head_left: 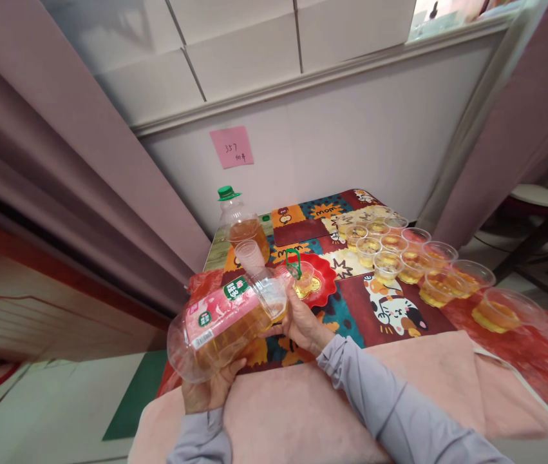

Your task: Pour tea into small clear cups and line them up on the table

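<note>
I hold a large clear plastic bottle [220, 319] with a pink label, tipped on its side with amber liquid inside. My left hand [208, 386] grips its base from below. My right hand [302, 325] wraps round the neck end, near the green handle ring. The bottle's mouth points at a small clear cup [304, 278] standing on a red plate [319, 277]; the cup holds some amber liquid. A stack of empty clear cups [250, 256] stands just behind the bottle.
A second bottle [239, 222] with a green cap stands at the table's back left. Several clear cups [416, 261] with amber liquid sit in rows to the right. A colourful cat-patterned cloth [389, 309] and a pink cloth [302, 412] cover the table. A pink note [232, 147] hangs on the wall.
</note>
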Demonstrator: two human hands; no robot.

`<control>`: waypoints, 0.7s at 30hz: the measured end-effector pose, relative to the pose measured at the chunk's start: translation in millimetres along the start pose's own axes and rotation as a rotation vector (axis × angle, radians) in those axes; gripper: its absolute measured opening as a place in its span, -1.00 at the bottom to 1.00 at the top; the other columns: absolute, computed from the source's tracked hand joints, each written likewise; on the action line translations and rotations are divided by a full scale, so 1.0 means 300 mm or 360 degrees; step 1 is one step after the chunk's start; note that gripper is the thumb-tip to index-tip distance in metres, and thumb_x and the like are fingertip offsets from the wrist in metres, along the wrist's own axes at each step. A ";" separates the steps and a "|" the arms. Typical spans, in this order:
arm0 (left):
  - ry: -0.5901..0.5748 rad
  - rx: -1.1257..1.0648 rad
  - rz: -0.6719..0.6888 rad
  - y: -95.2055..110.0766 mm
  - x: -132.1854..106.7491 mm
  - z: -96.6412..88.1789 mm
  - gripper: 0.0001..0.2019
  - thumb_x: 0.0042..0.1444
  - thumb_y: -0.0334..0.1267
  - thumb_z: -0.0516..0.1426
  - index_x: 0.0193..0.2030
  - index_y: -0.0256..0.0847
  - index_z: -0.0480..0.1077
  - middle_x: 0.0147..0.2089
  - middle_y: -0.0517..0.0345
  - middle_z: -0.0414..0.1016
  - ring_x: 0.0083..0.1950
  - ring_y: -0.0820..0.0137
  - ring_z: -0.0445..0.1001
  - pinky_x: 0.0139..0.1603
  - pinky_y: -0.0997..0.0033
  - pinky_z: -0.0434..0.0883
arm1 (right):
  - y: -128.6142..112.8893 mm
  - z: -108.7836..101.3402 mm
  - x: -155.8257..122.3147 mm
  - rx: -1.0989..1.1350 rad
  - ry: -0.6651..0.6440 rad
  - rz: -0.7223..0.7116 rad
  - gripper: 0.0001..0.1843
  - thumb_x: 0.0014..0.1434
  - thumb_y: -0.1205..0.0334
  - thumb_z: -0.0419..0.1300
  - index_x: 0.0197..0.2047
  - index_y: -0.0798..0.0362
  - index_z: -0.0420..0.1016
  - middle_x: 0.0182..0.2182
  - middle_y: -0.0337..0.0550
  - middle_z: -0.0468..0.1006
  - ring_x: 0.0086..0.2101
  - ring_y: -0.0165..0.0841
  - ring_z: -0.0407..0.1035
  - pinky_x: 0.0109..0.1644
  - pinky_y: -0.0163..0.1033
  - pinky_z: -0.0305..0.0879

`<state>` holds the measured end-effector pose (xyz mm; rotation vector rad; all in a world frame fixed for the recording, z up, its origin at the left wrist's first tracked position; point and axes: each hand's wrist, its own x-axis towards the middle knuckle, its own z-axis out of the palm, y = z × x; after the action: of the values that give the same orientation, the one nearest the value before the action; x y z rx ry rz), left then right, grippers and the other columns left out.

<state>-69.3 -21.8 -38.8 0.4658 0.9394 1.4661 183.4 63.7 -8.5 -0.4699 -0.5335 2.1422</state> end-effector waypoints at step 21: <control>0.0097 0.0030 -0.0002 0.000 -0.004 0.022 -0.20 0.00 0.31 0.31 0.38 0.17 0.36 0.37 -0.19 0.47 0.17 -0.25 0.60 -0.27 -0.06 0.68 | 0.007 -0.009 0.006 0.0014 -0.0024 -0.0017 -0.36 0.53 -0.27 -0.19 0.26 -0.03 0.44 -0.09 0.00 0.74 -0.11 -0.15 0.67 -0.09 0.11 0.67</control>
<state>-64.0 -21.1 -34.7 0.4363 1.0020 1.4783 182.6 64.6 -12.1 -0.4457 -0.5337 2.1386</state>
